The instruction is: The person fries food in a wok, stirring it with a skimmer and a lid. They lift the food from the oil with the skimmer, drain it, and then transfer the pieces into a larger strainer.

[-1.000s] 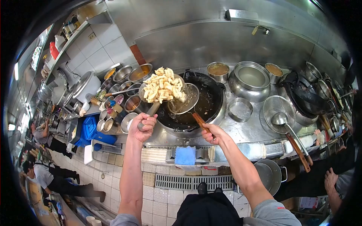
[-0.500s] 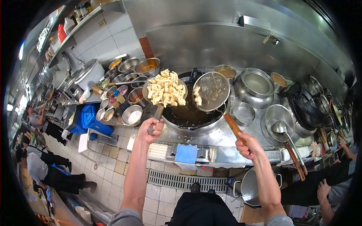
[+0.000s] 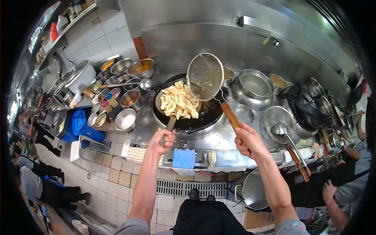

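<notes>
My left hand is closed around the grey handle of a perforated skimmer, held over the dark wok. Pale golden fried pieces are heaped on the skimmer and hide most of its bowl. My right hand grips the wooden handle of a round mesh strainer. The strainer is tilted up behind and to the right of the heap, its rim overlapping the heap in this view. Small bits cling to its mesh, and dark liquid shows in the wok below.
Metal bowls and a ladle crowd the left counter. A large steel pot stands right of the wok, near another strainer. A second pot sits low in front. Co-workers stand at left; another person's hand shows at right.
The skimmer with the fried pieces has moved right and lower over the wok. The strainer has risen and tipped up, and the larger pieces that were in it no longer show there.
</notes>
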The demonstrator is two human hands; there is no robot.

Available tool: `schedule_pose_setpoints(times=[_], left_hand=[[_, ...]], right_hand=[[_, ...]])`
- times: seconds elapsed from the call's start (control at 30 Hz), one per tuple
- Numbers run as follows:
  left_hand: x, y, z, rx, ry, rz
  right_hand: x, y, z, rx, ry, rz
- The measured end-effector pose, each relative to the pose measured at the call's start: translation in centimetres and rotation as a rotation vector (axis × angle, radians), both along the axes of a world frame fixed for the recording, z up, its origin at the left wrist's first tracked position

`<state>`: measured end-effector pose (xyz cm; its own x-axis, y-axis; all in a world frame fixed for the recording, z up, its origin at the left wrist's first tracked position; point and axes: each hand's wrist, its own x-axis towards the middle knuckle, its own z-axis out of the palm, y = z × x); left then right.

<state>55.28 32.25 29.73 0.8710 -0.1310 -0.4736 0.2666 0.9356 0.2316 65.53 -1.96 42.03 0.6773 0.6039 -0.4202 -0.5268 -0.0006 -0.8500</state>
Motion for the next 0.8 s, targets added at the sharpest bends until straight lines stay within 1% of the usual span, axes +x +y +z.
schedule_pose_setpoints(times=[0.1, 0.2, 0.3, 0.37, 0.43, 0.47, 0.5, 0.57, 0.63, 0.7, 0.73, 0.77, 0.8], left_hand=[[1.1, -0.1, 0.2, -0.006, -0.006, -0.004], [1.0, -0.1, 0.7, -0.079, -0.026, -0.014], [0.8, 0.1, 1.3, -0.114, -0.047, -0.021], [0.7, 0.3, 2.1, -0.100, -0.057, -0.006], [0.7, 0.8, 3.1, -0.083, -0.042, 0.001], [0.7, 1.2, 3.5, -0.073, -0.064, 0.000], [0.6, 1.6, 3.9, -0.062, -0.086, 0.001], [0.5, 2.3, 4.7, -0.064, -0.079, 0.009], [0.5, 2.7, 5.9, -0.059, -0.118, 0.005], [0.4, 3.2, 6.6, -0.035, -0.112, 0.024], [0.4, 3.6, 6.8, -0.057, -0.124, 0.024], [0.3, 3.8, 7.0, -0.077, -0.137, 0.024], [0.2, 4.0, 7.2, -0.071, -0.135, 0.026]], right_hand=[[1.6, -0.5, 0.0, 0.039, 0.022, -0.061], [3.1, -1.8, -0.1, 0.217, 0.240, -0.121], [5.1, -2.5, -1.5, 0.250, 0.261, -0.170], [6.5, -2.2, -2.1, 0.215, 0.226, -0.179], [8.2, -1.5, -3.6, -0.044, -0.054, -0.133], [9.1, -1.1, -4.6, -0.135, -0.173, -0.123], [9.5, -0.8, -5.3, -0.131, -0.168, -0.126], [10.0, 0.0, -6.6, -0.295, -0.310, -0.088], [10.2, 0.9, -8.4, -0.262, -0.265, -0.084], [10.3, 2.1, -10.1, -0.159, -0.045, -0.099], [10.1, 2.7, -10.5, -0.064, 0.027, -0.096], [10.3, 3.3, -11.1, -0.059, 0.027, -0.093], [10.7, 4.1, -12.1, 0.011, 0.122, -0.085]])
